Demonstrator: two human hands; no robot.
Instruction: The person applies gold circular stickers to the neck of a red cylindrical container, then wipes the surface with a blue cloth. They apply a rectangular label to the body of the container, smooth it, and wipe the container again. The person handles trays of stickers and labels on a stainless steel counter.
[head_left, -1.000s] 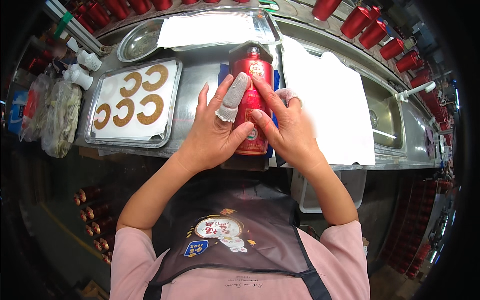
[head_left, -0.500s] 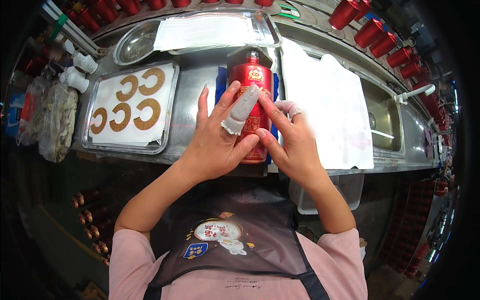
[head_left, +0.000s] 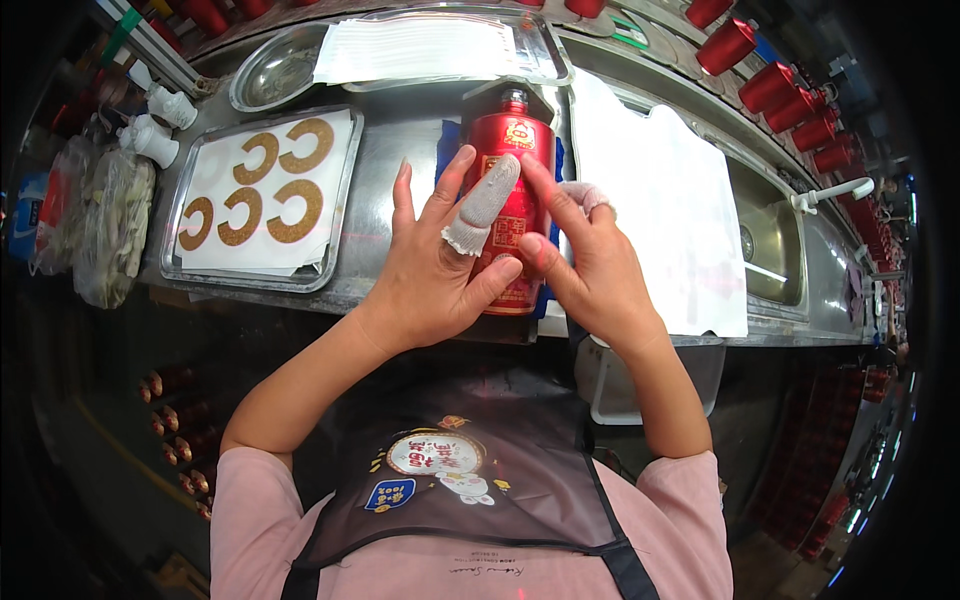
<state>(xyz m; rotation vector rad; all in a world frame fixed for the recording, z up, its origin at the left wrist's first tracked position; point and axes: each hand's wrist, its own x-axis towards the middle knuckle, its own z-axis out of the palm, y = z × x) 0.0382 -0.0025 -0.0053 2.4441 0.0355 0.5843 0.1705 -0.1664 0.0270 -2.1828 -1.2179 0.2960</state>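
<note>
A red bottle (head_left: 516,232) with gold print and a dark cap lies in a holder on blue cloth, its neck pointing away from me. My left hand (head_left: 425,262) rests on its left side with fingers spread. A grey fabric finger sleeve (head_left: 488,205) covers the left index finger, whose tip touches the bottle's front. From the right, my right hand (head_left: 600,275) lays its index fingertip and thumb on the bottle's front. Another pale finger sleeve (head_left: 590,196) covers a right finger held off to the side. Neither hand wraps round the bottle.
On the left, a metal tray (head_left: 345,215) holds a white sheet with several gold C-shaped pieces (head_left: 296,212). Behind it stand a steel bowl (head_left: 262,88) and a stack of white sheets (head_left: 420,50). White paper (head_left: 665,220) covers the right side, beside a sink (head_left: 785,265). Red bottles (head_left: 728,46) line the back.
My right index finger and thumb have shifted slightly up the bottle toward its neck, and the thumbs are farther apart. The left hand stays nearly still. The whole view has moved a little.
</note>
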